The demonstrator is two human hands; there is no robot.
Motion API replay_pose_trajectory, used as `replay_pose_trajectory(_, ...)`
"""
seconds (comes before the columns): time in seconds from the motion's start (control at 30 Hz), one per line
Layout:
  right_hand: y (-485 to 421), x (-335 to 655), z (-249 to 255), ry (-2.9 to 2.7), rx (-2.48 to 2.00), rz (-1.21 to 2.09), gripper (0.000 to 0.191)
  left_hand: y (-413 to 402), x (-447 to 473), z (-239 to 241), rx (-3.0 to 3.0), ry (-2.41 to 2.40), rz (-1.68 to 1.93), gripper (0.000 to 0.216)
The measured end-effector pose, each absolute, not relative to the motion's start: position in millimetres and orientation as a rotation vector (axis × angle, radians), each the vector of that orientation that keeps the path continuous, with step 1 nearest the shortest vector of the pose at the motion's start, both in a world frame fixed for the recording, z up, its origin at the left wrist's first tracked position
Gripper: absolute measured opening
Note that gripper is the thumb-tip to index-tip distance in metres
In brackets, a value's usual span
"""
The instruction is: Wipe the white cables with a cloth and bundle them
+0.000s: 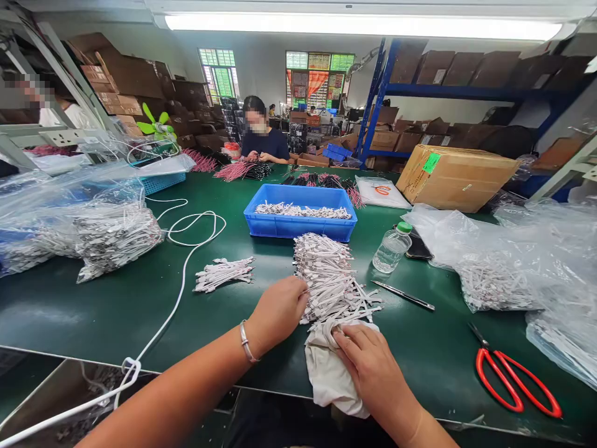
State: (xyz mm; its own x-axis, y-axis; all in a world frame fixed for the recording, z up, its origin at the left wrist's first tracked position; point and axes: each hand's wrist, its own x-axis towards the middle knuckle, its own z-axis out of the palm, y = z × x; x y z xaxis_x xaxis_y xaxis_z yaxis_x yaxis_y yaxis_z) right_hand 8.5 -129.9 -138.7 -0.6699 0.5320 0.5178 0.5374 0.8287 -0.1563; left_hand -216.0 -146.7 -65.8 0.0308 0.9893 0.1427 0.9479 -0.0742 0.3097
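A long heap of small white strip-shaped parts (pixel 329 274) lies on the green table (pixel 140 298) in front of me. My left hand (pixel 280 308) rests against the heap's left side, fingers curled into the parts. My right hand (pixel 368 358) lies on a crumpled white cloth (pixel 326 373) at the table's near edge, fingers bent and pressing the cloth just below the heap. A smaller bundle of the same white parts (pixel 224 274) sits to the left.
Nearby are a blue tray (pixel 301 227) holding more parts, a plastic bottle (pixel 390 249), tweezers (pixel 403 295), red-handled scissors (pixel 513 379), bags of parts (pixel 112 236) left and right (pixel 494 274), a white cable (pixel 186 261) and a cardboard box (pixel 454 177). Another person (pixel 261 140) works across the table.
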Motion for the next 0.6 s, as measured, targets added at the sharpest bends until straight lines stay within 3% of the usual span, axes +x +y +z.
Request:
replay_pose_trajectory(0.13,-132,12,-135,-2.437,-0.794,-0.152,0.034,-134,-184,-60,2.297,2.002,0.353,0.01)
replay_pose_trajectory(0.2,-138,13,-130,-2.411,-0.866,-0.218,0.037,-128,-171,-63,2.337,1.987,0.292,0.017)
replay_pose_trajectory(0.47,-150,5,-147,-2.478,-0.672,-0.29,0.034,-113,-173,-81,2.354,1.942,0.26,0.021)
replay_pose_trajectory(0.6,-139,3,-154,-2.49,-0.683,-0.221,0.031,-113,-182,-84,2.322,1.944,0.326,0.01)
